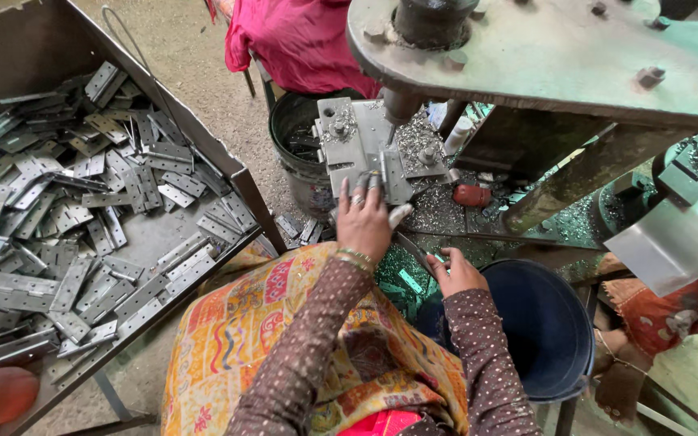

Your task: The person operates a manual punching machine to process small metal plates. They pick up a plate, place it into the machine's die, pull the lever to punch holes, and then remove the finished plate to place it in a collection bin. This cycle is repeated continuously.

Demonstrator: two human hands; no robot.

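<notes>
My left hand [363, 218], with rings and bangles, reaches forward onto the grey die plate [347, 137] of a press. Its fingertips pinch a flat metal hinge [393, 173] lying on the plate just below the punch rod [401, 105]. My right hand [456, 273] sits lower and nearer, above the rim of a dark blue bucket [551, 323]. Its fingers curl at the end of a thin dark rod [412, 249]; whether they grip it is unclear. A yellow patterned cloth [244, 323] covers my lap.
A big metal tray [34, 48] on the left holds several loose grey hinges [82, 210]. A black bucket [292, 121] stands behind the die plate. The press's heavy frame [543, 48] overhangs at top right. Metal shavings [438, 214] and a small red part [472, 195] lie beside the die.
</notes>
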